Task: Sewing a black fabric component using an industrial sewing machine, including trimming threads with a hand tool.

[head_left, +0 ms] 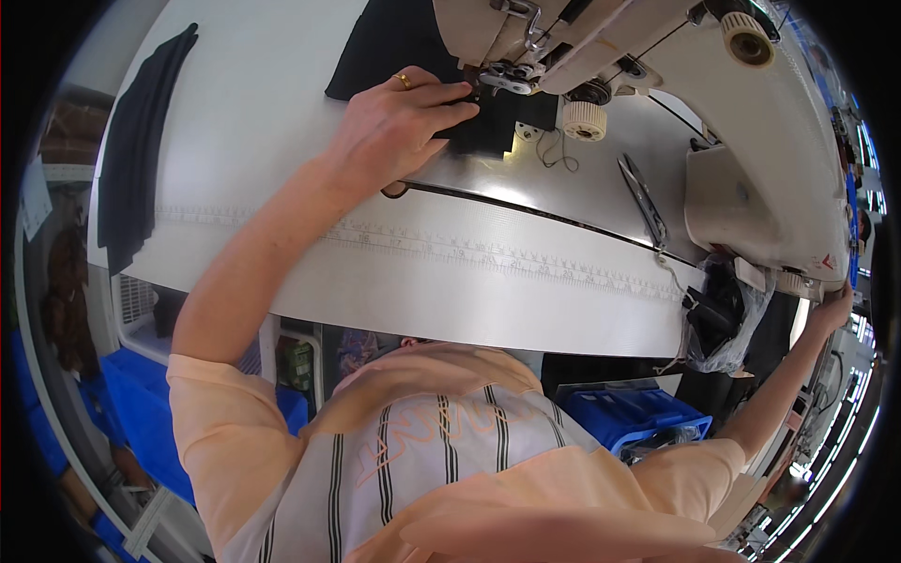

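Note:
Black fabric (389, 47) lies under the head of a sewing machine (751, 122). My left hand (399, 117), a ring on one finger, rests on this fabric with its fingers stretched toward the presser foot (507, 80). Those fingers are apart, and the fingertips sit close beside the foot. At the far right, my right hand (831, 310) reaches up to the end of the machine, next to a ridged knob (801, 285). Its fingers are mostly hidden behind the machine body, so what they touch does not show.
Thread snips (643, 202) lie on the metal bed, right of a loose thread (560, 155). A stack of dark fabric pieces (141, 141) rests at the table's left end. A ruler strip (469, 253) crosses the white table. A plastic bag (727, 324) hangs at the right edge.

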Motion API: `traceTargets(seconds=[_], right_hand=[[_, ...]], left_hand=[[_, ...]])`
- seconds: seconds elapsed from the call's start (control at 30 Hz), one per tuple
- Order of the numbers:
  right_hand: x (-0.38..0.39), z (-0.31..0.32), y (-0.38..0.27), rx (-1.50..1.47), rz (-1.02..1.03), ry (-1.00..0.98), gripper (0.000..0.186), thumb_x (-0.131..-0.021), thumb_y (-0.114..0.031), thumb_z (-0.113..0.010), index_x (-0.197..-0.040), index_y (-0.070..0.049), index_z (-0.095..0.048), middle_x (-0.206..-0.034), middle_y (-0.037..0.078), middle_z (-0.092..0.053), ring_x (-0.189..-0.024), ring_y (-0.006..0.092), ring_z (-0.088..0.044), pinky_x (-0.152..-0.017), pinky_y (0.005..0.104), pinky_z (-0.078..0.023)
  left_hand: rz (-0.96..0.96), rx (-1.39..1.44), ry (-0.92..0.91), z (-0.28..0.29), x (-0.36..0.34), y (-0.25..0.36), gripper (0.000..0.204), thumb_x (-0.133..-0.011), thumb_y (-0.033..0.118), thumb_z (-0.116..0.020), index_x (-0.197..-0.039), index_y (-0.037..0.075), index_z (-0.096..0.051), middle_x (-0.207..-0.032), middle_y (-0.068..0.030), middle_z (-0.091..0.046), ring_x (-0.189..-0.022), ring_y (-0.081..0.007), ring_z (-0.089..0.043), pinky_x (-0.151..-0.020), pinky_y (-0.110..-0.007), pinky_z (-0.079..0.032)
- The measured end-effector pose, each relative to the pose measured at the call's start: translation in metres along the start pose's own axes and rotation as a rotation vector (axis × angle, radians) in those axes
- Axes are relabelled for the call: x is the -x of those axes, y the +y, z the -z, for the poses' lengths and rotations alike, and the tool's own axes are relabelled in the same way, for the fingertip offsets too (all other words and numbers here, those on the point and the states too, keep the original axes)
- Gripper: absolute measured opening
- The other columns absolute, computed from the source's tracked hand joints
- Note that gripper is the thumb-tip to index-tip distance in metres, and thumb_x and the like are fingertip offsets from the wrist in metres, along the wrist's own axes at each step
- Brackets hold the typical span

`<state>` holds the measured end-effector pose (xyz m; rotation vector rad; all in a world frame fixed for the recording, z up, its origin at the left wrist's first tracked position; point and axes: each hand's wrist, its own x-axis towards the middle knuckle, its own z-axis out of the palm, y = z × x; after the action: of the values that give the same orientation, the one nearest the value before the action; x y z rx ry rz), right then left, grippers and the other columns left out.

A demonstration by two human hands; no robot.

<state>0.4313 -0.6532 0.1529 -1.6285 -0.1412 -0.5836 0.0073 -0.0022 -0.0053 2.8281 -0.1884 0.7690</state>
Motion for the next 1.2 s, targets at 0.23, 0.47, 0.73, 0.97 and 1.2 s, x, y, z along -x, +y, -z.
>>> traceTargets(seconds=[0.23,0.47,0.73,0.97,1.2], right_hand=[[-0.081,-0.019,-0.02,0.453,0.029,-0.138,0.037,-0.088,-0.022,-0.064,-0.118,0.0,-0.066,-0.114,0.014,-0.065,-0.097,0.0178,-0.063,-0.085,0.0296,-0.05],[0.22,-0.157,-0.13,0.227,0.73,-0.141,0.02,-0.095,-0.005,-0.055,-0.105,0.009,-0.065,-0.1,0.014,-0.07,-0.088,0.0189,-0.068,-0.079,0.0289,-0.055],[0.393,-0.221,-0.051,0.796,0.739,-0.883,0.03,-0.084,-0.002,-0.061,-0.113,-0.008,-0.066,-0.119,0.011,-0.062,-0.1,0.0307,-0.059,-0.086,0.038,-0.05],[0.382,-0.165,-0.045,0.863,0.726,-0.76,0.042,-0.08,0.003,-0.06,-0.118,-0.012,-0.066,-0.118,0.008,-0.063,-0.096,0.0288,-0.059,-0.085,0.0374,-0.049],[0.341,-0.138,-0.079,0.899,0.85,-0.727,0.033,-0.085,-0.002,-0.065,-0.117,-0.006,-0.064,-0.121,0.012,-0.064,-0.111,0.0279,-0.059,-0.095,0.0369,-0.045]], left_hand=[[0.036,0.065,-0.047,-0.002,0.0,-0.002,0.051,-0.064,0.005,-0.076,-0.113,0.015,-0.068,-0.12,-0.0006,-0.065,-0.105,-0.0228,-0.06,-0.09,-0.033,-0.052],[-0.16,-0.194,-0.053,0.005,-0.006,0.05,0.042,-0.071,0.004,-0.069,-0.112,-0.004,-0.063,-0.117,-0.0144,-0.063,-0.103,-0.0252,-0.061,-0.088,-0.031,-0.053],[-0.039,-0.384,-0.472,-0.03,-0.082,0.084,0.038,-0.075,0.006,-0.065,-0.111,-0.007,-0.058,-0.112,-0.0158,-0.063,-0.094,-0.0246,-0.065,-0.082,-0.029,-0.055],[-0.184,0.038,-0.058,0.014,0.006,0.059,0.036,-0.075,0.005,-0.064,-0.111,0.002,-0.064,-0.118,-0.0106,-0.064,-0.11,-0.0235,-0.062,-0.085,-0.033,-0.054],[0.007,0.051,-0.019,0.027,0.03,0.039,0.032,-0.08,0.005,-0.064,-0.112,0.009,-0.065,-0.116,-0.0056,-0.063,-0.112,-0.0231,-0.058,-0.101,-0.046,-0.04]])
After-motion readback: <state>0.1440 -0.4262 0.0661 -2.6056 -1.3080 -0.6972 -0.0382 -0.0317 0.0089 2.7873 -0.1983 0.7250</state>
